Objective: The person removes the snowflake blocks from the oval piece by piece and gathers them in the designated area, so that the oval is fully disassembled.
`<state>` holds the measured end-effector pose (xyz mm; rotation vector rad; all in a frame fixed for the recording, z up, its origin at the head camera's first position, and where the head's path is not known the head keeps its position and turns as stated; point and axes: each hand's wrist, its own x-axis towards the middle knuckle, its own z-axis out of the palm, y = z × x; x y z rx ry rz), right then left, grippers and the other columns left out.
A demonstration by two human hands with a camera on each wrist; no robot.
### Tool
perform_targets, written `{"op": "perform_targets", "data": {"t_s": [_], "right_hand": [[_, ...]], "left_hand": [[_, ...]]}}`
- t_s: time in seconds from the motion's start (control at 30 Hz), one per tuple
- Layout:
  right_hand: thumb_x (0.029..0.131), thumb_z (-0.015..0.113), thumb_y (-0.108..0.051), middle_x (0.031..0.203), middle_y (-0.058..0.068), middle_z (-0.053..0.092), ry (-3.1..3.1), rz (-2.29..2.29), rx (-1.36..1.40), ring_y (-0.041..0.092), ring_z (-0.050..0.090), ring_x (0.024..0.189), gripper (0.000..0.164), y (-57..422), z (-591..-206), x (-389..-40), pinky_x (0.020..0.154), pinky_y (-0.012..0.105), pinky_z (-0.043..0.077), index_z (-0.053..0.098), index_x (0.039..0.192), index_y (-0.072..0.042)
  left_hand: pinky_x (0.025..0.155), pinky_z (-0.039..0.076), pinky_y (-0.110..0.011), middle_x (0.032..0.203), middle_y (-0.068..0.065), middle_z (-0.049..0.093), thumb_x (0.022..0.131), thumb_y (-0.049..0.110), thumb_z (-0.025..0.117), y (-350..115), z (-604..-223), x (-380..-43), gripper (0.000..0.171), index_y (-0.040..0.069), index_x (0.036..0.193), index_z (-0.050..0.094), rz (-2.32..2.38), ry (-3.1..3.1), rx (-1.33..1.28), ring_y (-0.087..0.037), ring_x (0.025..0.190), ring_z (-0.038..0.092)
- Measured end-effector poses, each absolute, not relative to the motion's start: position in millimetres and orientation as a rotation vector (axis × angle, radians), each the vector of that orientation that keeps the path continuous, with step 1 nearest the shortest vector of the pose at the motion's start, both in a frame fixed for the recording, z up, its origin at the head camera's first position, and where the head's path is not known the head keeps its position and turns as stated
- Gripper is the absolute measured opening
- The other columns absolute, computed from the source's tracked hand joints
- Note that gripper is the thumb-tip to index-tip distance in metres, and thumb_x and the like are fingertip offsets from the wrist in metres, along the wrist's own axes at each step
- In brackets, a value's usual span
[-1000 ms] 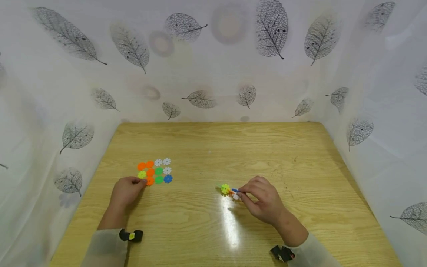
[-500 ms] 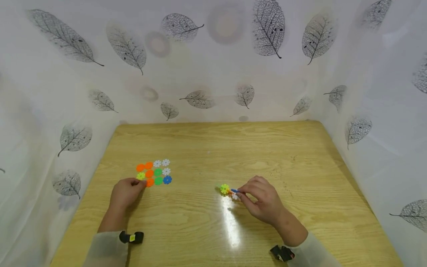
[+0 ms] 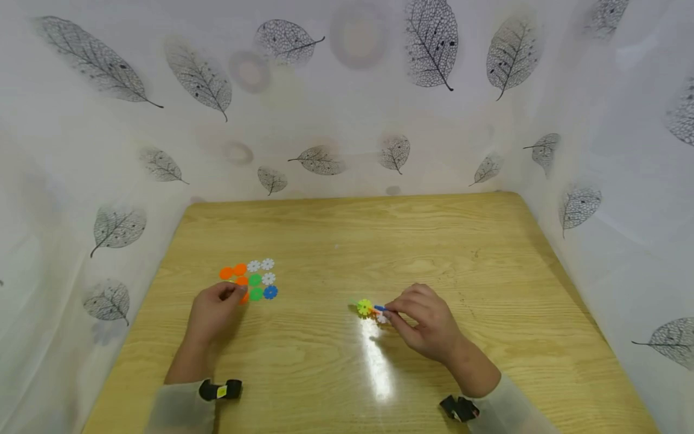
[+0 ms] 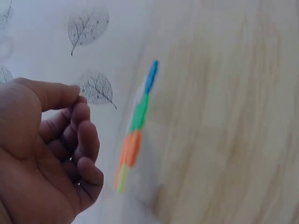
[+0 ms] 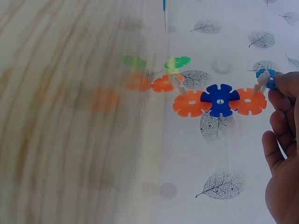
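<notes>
My left hand hovers over the lower left of several flat snowflake discs, orange, green, white and blue. In the left wrist view its fingers are curled, thumb tip against the index finger, nothing visible between them; the discs appear edge-on, apart from the hand. My right hand pinches a light-blue snowflake disc at the end of a linked chain. Along that chain come white, orange, dark blue, orange, white, yellow and green discs.
A wood-grain table lies beneath both hands, with a bright glare streak in front of the chain. White curtain with leaf prints stands round the back and sides. Black straps sit at both wrists.
My left hand has moved slightly up and to the right, its fingertips now covering part of the orange and yellow discs. The right hand holds its place with the chain. The head view has shifted a little.
</notes>
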<state>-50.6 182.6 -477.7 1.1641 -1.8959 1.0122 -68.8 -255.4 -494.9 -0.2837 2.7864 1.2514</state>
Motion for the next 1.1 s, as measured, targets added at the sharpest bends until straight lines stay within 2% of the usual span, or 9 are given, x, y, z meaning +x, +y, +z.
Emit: {"op": "perform_targets", "data": {"t_s": [0.13, 0.43, 0.73, 0.9, 1.1], "right_hand": [[0.097, 0.074, -0.015, 0.083, 0.002, 0.075, -1.897, 1.002, 1.163, 0.017, 0.065, 0.072, 0.013, 182, -476, -50, 0.07, 0.034, 0.051, 0.078, 0.092, -0.004], [0.092, 0.077, -0.01, 0.085, 0.004, 0.075, -1.874, 0.999, 1.187, 0.018, 0.066, 0.074, 0.008, 179, -474, -51, 0.071, 0.035, 0.052, 0.077, 0.092, -0.002], [0.092, 0.074, -0.007, 0.085, 0.006, 0.075, -1.864, 1.023, 1.174, 0.02, 0.066, 0.075, 0.008, 177, -477, -49, 0.069, 0.033, 0.053, 0.077, 0.092, 0.0], [0.093, 0.074, -0.008, 0.085, 0.007, 0.075, -1.855, 1.016, 1.174, 0.021, 0.066, 0.075, 0.009, 175, -477, -49, 0.07, 0.033, 0.053, 0.077, 0.093, 0.0], [0.094, 0.074, -0.009, 0.088, 0.006, 0.076, -1.87, 0.993, 1.181, 0.021, 0.067, 0.077, 0.009, 174, -475, -49, 0.072, 0.034, 0.053, 0.078, 0.096, -0.001]], "left_hand": [[0.069, 0.052, -0.026, 0.1, -0.009, 0.07, 0.104, 0.037, 0.065, -234, -489, -69, 0.036, 0.003, 0.11, 0.074, 1.398, 2.767, -0.15, -0.02, 0.085, 0.059], [0.073, 0.054, -0.028, 0.099, -0.009, 0.072, 0.102, 0.031, 0.069, -191, -478, -66, 0.022, 0.01, 0.105, 0.074, 1.615, 2.632, 0.167, -0.022, 0.086, 0.063], [0.064, 0.048, -0.03, 0.09, 0.007, 0.069, 0.102, 0.024, 0.071, -149, -473, -64, 0.003, 0.022, 0.102, 0.073, 1.63, 2.581, 0.532, -0.018, 0.073, 0.056], [0.067, 0.049, -0.031, 0.093, 0.011, 0.07, 0.101, 0.021, 0.071, -125, -473, -66, 0.004, 0.023, 0.103, 0.074, 1.643, 2.502, 0.752, -0.015, 0.078, 0.06], [0.068, 0.048, -0.032, 0.094, 0.012, 0.07, 0.099, 0.02, 0.074, -103, -471, -70, 0.008, 0.025, 0.105, 0.076, 1.665, 2.466, 0.89, -0.013, 0.082, 0.063]]}}
